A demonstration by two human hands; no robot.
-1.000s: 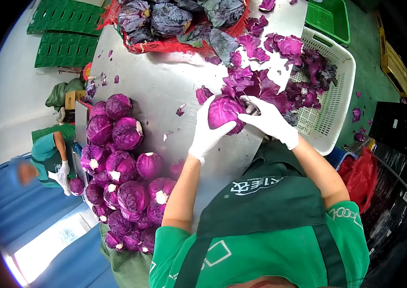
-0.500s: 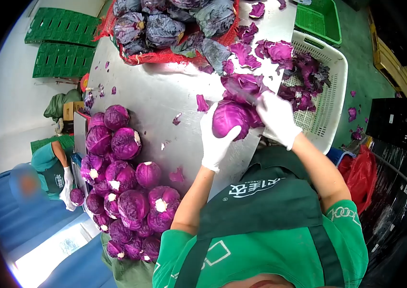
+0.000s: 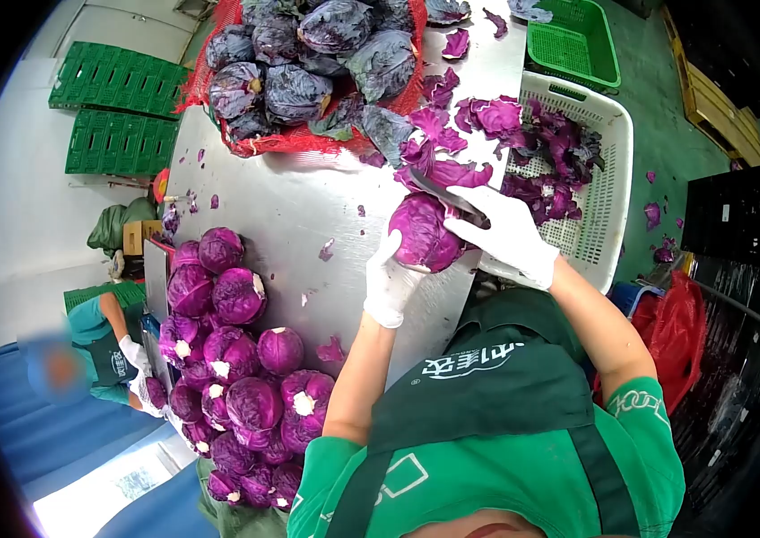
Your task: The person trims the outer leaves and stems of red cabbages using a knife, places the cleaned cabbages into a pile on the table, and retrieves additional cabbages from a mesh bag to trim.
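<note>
A peeled red cabbage [image 3: 426, 235] is at the right edge of the metal table, with my left hand [image 3: 389, 285], in a white glove, wrapped round its near left side. My right hand [image 3: 507, 235], gloved as well, grips a knife [image 3: 441, 192] whose dark blade slants across the top of the cabbage. The fingers of that hand also rest against the cabbage's right side. Loose purple cabbage leaves [image 3: 456, 172] lie just beyond the blade.
Untrimmed cabbages [image 3: 299, 94] fill a red net bag [image 3: 326, 142] at the back. Peeled cabbages [image 3: 252, 402] are heaped at the left. A white basket [image 3: 615, 170] holds leaf scraps beside a green crate [image 3: 617, 58]. Across the table, a co-worker [image 3: 97, 345] handles a cabbage.
The cabbage has been turned in my left hand. The knife and my right hand have shifted slightly left, and the blade shows more clearly. The whole view has shifted a little.
</note>
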